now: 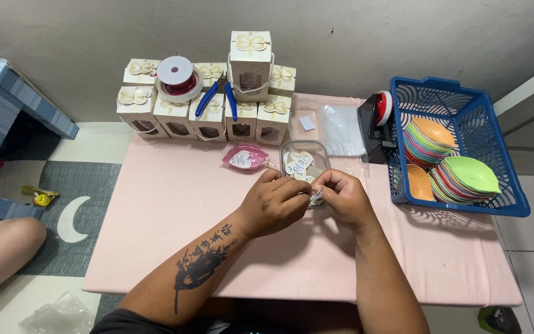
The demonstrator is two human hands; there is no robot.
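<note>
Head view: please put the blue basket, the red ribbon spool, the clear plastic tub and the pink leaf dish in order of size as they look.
1. Blue basket, clearly the largest.
2. Clear plastic tub.
3. Red ribbon spool and pink leaf dish: these look about alike, and the spool lies farther from the camera, so I do not rank them.

Bare table [174, 210] leftward; basket [458, 198] blocks right

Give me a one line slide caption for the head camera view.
Left hand and right hand pinch a small white tag over a pink table, beside a tub of heart tags.
</note>
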